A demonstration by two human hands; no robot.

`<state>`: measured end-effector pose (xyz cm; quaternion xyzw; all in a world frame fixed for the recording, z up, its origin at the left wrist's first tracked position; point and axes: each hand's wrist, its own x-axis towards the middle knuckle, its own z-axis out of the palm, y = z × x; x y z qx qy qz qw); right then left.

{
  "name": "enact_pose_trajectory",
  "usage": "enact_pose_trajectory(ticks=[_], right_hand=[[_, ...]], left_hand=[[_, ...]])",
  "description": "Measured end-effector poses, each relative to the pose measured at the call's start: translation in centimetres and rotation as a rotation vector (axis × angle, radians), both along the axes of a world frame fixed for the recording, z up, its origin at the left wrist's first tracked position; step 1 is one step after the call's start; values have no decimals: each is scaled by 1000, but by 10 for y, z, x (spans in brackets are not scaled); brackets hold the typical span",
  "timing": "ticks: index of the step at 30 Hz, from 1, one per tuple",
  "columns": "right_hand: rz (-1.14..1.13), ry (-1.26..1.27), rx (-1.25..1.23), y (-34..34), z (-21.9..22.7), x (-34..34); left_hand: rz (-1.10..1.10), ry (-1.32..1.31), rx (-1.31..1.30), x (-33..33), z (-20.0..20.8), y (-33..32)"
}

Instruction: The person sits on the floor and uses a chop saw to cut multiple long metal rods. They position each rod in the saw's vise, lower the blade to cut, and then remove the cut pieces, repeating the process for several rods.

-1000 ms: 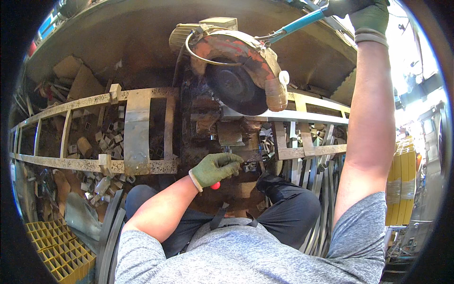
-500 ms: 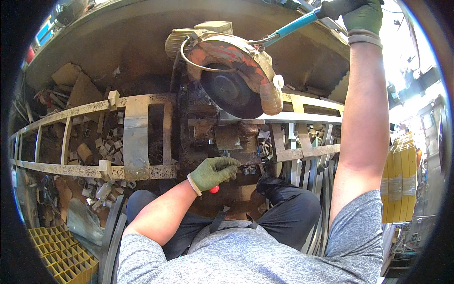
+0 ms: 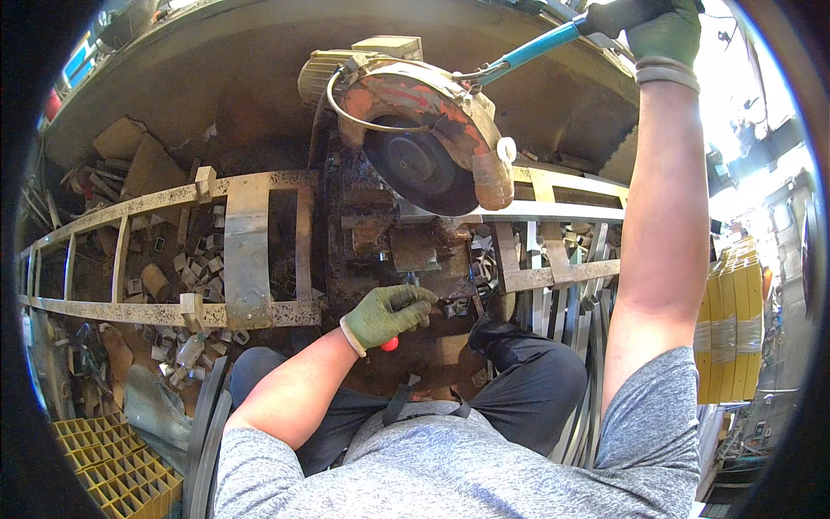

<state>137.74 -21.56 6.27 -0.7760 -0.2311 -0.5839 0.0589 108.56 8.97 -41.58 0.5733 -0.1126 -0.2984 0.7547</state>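
Up at the far right, my right hand (image 3: 664, 36), in a green glove, is closed round the black grip at the end of the blue handle (image 3: 532, 56) of a cut-off saw. The saw's orange, dust-covered guard (image 3: 411, 91) partly covers a dark round blade (image 3: 415, 164). The blade's lower edge is at a pale metal bar (image 3: 553, 213) lying across the saw bed. Nearer my body, my gloved left hand (image 3: 389, 316) has its fingers curled over a lever by the rusty vise (image 3: 415, 249). Only the lever's red knob (image 3: 390, 343) shows beneath the hand; its shaft is mostly hidden.
A ladder-like metal frame (image 3: 246, 251) extends left of the saw, with many cut tube pieces (image 3: 203, 268) beneath it. Long metal tubes (image 3: 566, 346) lie at my right knee. Yellow bundles stand at right (image 3: 729, 333) and lower left (image 3: 121, 467).
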Motion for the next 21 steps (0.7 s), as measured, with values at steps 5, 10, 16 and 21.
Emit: enact_pose_trajectory(ticks=[5,10,16,21], right_hand=[[-661,-255,-354,-13,-2,9],[-636,-278,-319,-21,-6,6],[-637,-320,-314,-27,-12,1],[-646,-370,-315,-32,-17,-6]], left_hand=[[5,15,-5,-2,3,0],[6,17,-4,-2,6,0],[4,5,-3,-1,6,-1],[5,-5,19,-2,6,-2]])
